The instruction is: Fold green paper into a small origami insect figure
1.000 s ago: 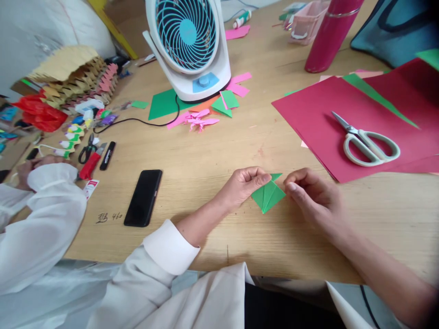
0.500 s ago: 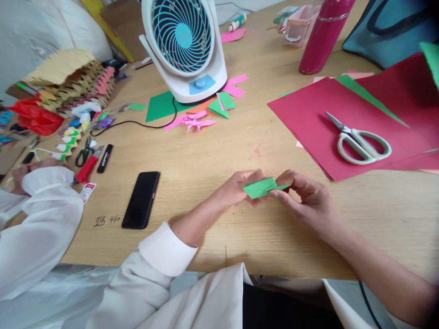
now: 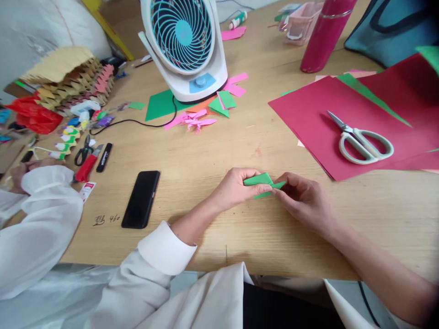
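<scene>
A small piece of folded green paper (image 3: pixel 258 179) is held just above the table between both hands. My left hand (image 3: pixel 236 187) grips its left part, the thumb lying across the front and the fingers behind. With thumb and fingertips, my right hand (image 3: pixel 303 196) pinches the pointed right end of the paper. Part of the fold is hidden by the left thumb. To the right, white-handled scissors (image 3: pixel 365 144) lie half open on sheets of red paper (image 3: pixel 305 114).
A fan (image 3: pixel 185 50) stands at the back beside pink paper shapes (image 3: pixel 197 119). A phone (image 3: pixel 141 199) lies left of my hands. Another person's sleeve (image 3: pixel 51 196) rests at the far left, near a red cutter (image 3: pixel 87 165). A pink bottle (image 3: pixel 324 41) stands back right.
My left thumb has come down across the front of the green paper. The right fingertips and the paper's pointed end have shifted slightly left.
</scene>
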Motion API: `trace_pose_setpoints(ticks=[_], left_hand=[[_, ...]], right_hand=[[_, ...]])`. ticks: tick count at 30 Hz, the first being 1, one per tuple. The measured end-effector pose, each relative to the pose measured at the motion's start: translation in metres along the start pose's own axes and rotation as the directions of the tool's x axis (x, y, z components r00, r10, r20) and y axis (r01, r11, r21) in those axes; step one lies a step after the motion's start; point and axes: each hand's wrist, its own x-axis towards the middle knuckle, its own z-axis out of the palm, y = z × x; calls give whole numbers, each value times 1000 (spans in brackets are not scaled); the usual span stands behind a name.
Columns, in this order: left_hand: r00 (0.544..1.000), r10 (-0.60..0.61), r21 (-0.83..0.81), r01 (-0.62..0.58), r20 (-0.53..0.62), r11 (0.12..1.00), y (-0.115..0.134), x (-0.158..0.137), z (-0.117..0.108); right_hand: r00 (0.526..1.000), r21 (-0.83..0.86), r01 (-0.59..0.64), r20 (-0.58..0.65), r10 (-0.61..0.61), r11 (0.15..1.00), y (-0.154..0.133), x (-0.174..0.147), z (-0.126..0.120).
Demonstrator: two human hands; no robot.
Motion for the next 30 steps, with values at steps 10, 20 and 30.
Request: trace_pose_setpoints(ticks=[10,20,30], left_hand=[[999,-52,32,52,8,998,-7,-1,-2],[995,-83,126,88,-48,988,3,-13,2],[984,70,345,-10,-162,938,3,-36,11]], right_hand=[[995,95,9,-97,1,995,5,3,0],[989,137,83,-135,-65,987,2,2,-3],[990,3,129,65,-129,992,0,-1,7]])
